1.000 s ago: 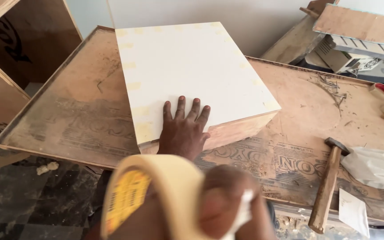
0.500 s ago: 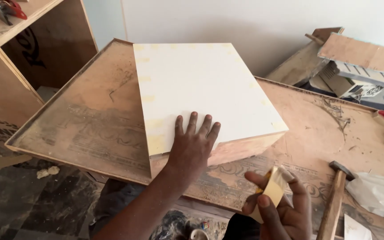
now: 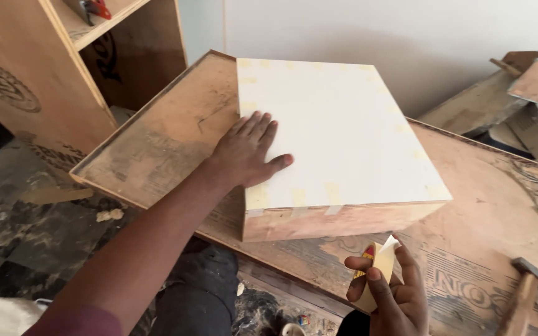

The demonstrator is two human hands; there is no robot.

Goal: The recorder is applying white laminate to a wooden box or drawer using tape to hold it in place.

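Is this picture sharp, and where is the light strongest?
Head view: mostly sharp; soft daylight, brightest on the white panel, with no harsh glare; the left hand casts only a faint shadow; the hammer at the edge and the right hand look slightly soft.

Left arm reaches forward from the lower left, forearm bare, and the left hand lies flat, palm down, fingers together pointing away, thumb spread to the right. Right hand sits low at the bottom edge, fingers curled upward, thumb and fingertips pinched closed.
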